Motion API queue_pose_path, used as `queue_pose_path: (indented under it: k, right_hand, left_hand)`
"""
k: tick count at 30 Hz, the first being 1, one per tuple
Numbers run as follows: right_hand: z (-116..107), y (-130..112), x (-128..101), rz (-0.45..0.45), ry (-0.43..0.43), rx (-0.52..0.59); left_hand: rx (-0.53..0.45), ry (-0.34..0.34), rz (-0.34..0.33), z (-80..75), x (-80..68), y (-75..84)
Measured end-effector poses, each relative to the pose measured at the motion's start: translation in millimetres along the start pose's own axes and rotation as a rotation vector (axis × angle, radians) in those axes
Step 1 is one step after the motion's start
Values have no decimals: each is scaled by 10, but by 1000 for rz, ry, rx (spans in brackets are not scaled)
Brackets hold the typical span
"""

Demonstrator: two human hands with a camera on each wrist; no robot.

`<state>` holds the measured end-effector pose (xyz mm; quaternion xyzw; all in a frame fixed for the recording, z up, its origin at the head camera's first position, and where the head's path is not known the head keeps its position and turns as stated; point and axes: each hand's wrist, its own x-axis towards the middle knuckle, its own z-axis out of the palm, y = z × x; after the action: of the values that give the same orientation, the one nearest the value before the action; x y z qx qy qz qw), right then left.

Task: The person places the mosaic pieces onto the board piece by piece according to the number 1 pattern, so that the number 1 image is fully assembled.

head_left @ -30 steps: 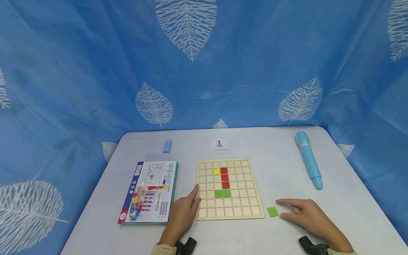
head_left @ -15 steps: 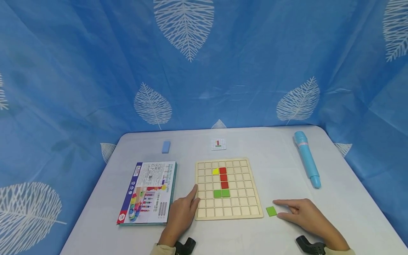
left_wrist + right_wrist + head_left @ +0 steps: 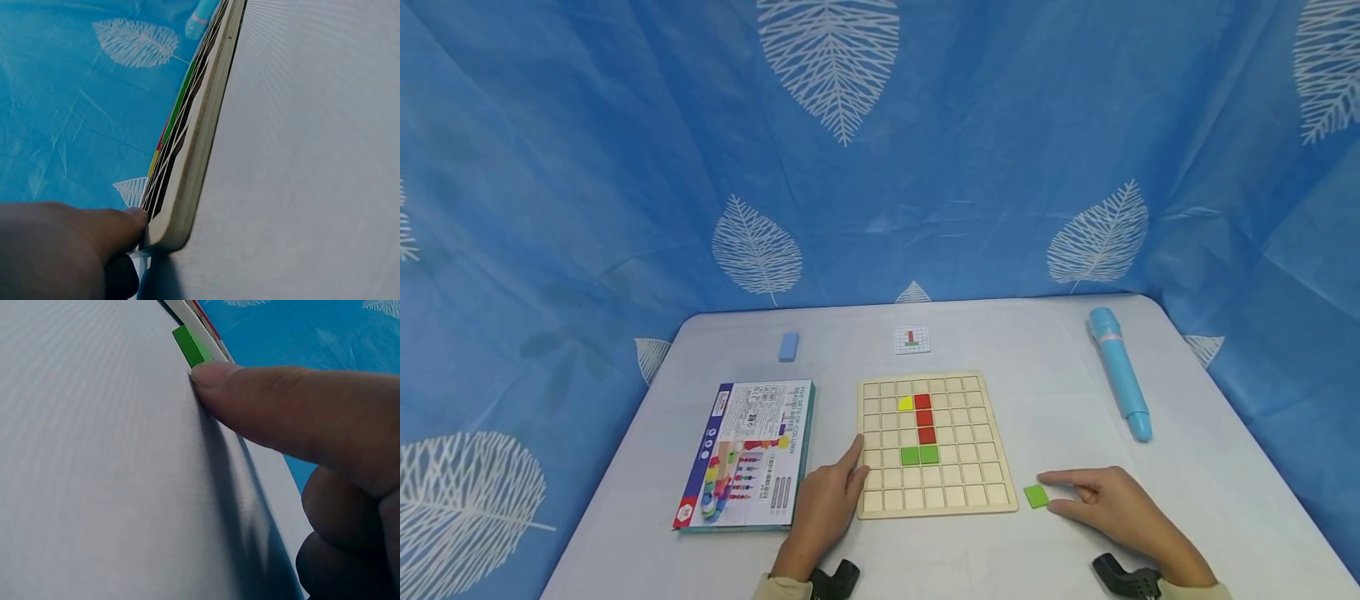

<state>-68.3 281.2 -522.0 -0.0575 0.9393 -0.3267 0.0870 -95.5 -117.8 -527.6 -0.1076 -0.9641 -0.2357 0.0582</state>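
Note:
A wooden grid board (image 3: pixel 970 467) lies mid-table. It holds a yellow tile (image 3: pixel 906 404), a column of three red tiles (image 3: pixel 924 418) and two green tiles (image 3: pixel 920 456). My left hand (image 3: pixel 829 498) rests by the board's left edge, its fingertips (image 3: pixel 128 220) touching the board's rim (image 3: pixel 194 156). A loose green tile (image 3: pixel 1036 497) lies on the table just right of the board's front corner. My right hand (image 3: pixel 1108 502) lies beside it, and its straight index fingertip (image 3: pixel 209 374) touches the green tile (image 3: pixel 189 345). The other fingers of that hand are curled under.
A colourful printed box (image 3: pixel 747 454) lies left of the board. Behind are a small blue block (image 3: pixel 788 347) and a pattern card (image 3: pixel 912 340). A light blue pen-shaped tube (image 3: pixel 1118 371) lies at the right. Blue leaf-print cloth surrounds the white table (image 3: pixel 1060 392).
My right index fingertip has crept slightly left up to the loose green tile. The left hand and the board have stayed put; the view shifted a little.

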Motion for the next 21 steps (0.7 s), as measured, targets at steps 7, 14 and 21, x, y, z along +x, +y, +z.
queue_pose_path:
  k: [7,14,21]
  right_hand:
    - [7,-13,1,-1,1,-10]
    - [-1,-4,-1,-21,9,-7]
    - [5,0,-5,4,4,19]
  left_hand:
    - [-4,-9,-6,-2,5,5]
    - [-3,-17,-17,-9,9,8]
    - [1,-25,-21,-6,11,8]
